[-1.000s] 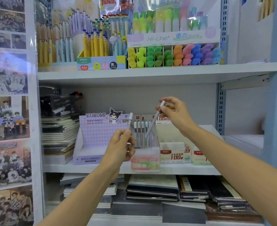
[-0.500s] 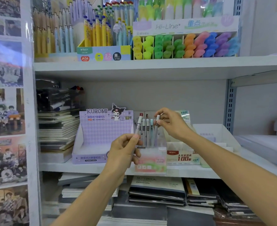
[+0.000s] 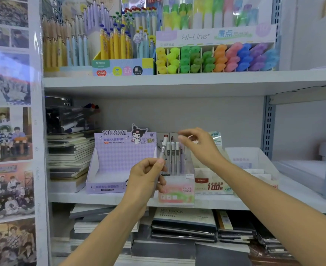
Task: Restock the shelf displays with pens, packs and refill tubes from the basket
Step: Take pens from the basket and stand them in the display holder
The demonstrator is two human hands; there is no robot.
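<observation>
Two white shelves fill the scene: the upper shelf and, below it, the middle shelf. A panel of group photographs runs down the left edge. On the upper shelf the Hi-Line highlighter display stands at the right, its coloured markers sorted into slots, and racks of upright pens stand to its left. On the middle shelf a stack of notebooks lies far left. Just right of it is the lilac Kuromi box, its tray facing near. Right of that comes a clear display box marked Fruit Soda, then a pale box printed with 100. More notebooks are piled under the middle shelf.

The left hand is raised in front of the near right corner of the Kuromi box. It pinches the lower end of one grey refill tube between thumb and fingertips. That tube points up and slightly right, its white cap level with the caps in the clear box. Several more refill tubes stand upright in the clear box. The right hand hangs just above them with bent fingers; it is blurred, so I cannot tell whether it grips anything.
</observation>
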